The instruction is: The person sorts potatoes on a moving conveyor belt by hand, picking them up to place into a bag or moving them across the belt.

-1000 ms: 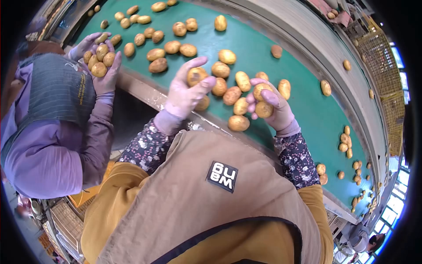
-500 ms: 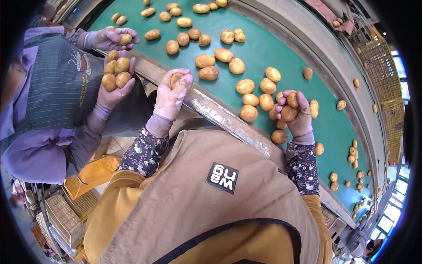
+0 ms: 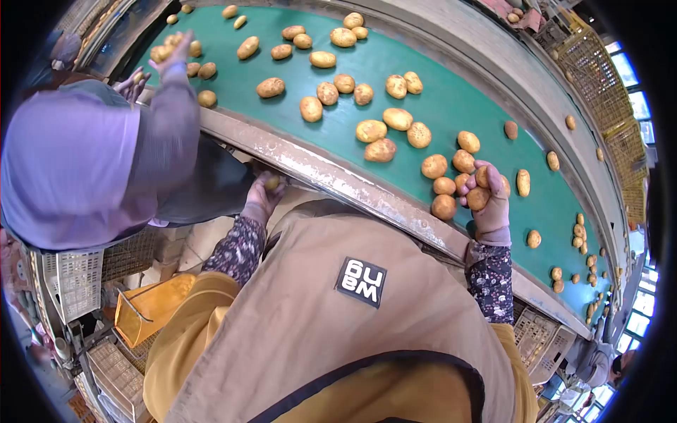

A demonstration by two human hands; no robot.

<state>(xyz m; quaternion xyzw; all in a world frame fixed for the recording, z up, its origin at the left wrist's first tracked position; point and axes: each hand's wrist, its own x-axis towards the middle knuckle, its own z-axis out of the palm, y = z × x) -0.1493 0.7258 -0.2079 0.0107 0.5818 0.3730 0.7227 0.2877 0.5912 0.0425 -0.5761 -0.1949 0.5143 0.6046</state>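
Observation:
Potatoes lie scattered over a green conveyor belt (image 3: 317, 151). My left hand (image 3: 259, 199) is down beside the belt's metal edge, below its rim, closed around a small potato (image 3: 272, 182). Over the belt at the right, my right hand (image 3: 493, 204) holds potatoes, with one (image 3: 478, 198) showing at the fingers and another just above it. A cluster of potatoes, including one (image 3: 443, 206) near the rim, lies left of my right hand.
A co-worker in a purple garment (image 3: 70, 158) leans over the belt at the left, one hand holding potatoes. An orange basket (image 3: 148, 308) and plastic crates (image 3: 74, 282) stand below left. A metal rim (image 3: 303, 158) runs along the belt's near side.
My left hand has dropped from above the rim to below it, with a potato in it. My right hand has shifted slightly right and down. The co-worker has reached farther over the belt.

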